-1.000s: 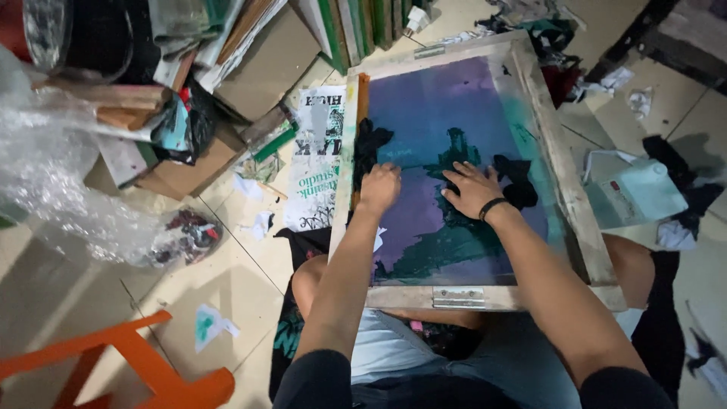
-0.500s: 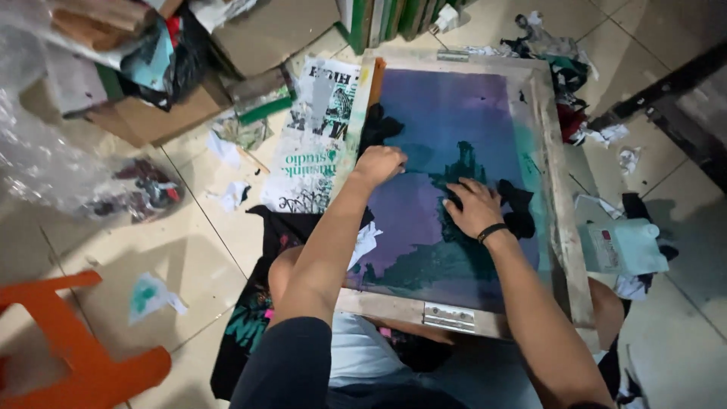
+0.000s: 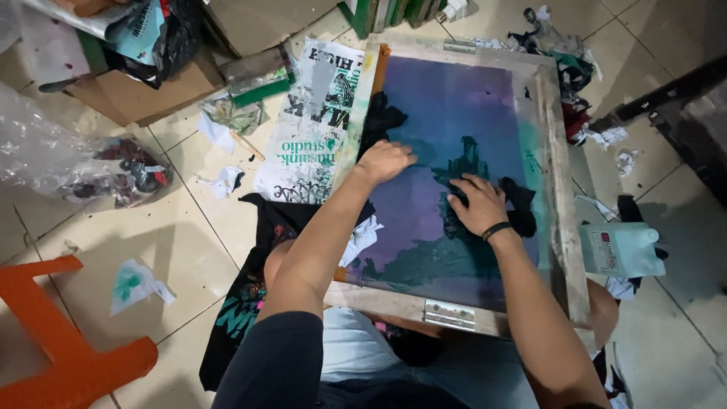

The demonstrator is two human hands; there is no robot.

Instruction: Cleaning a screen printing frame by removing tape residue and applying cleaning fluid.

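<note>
A wooden printing screen frame [image 3: 562, 189] lies flat on the floor over my knees, its mesh [image 3: 454, 106] stained purple, blue and teal. My left hand [image 3: 385, 162] rests as a loose fist on the mesh near the frame's left rail, close to a dark ink patch [image 3: 382, 120]. My right hand [image 3: 478, 203], with a black wristband, presses flat on a black rag [image 3: 522, 208] at the mesh's middle right. A black printed shirt [image 3: 254, 295] lies under the frame's left corner.
A printed paper sheet [image 3: 314, 129] lies left of the frame. An orange plastic stool [image 3: 64, 341] stands at the bottom left. Cardboard boxes [image 3: 151, 91], a plastic bag [image 3: 53, 159] and paper scraps crowd the upper left. A translucent jug [image 3: 621, 248] sits right of the frame.
The camera view has shifted and closed in on the frame. My left hand has slid slightly left and down on the mesh; my right hand stays pressed on the rag.
</note>
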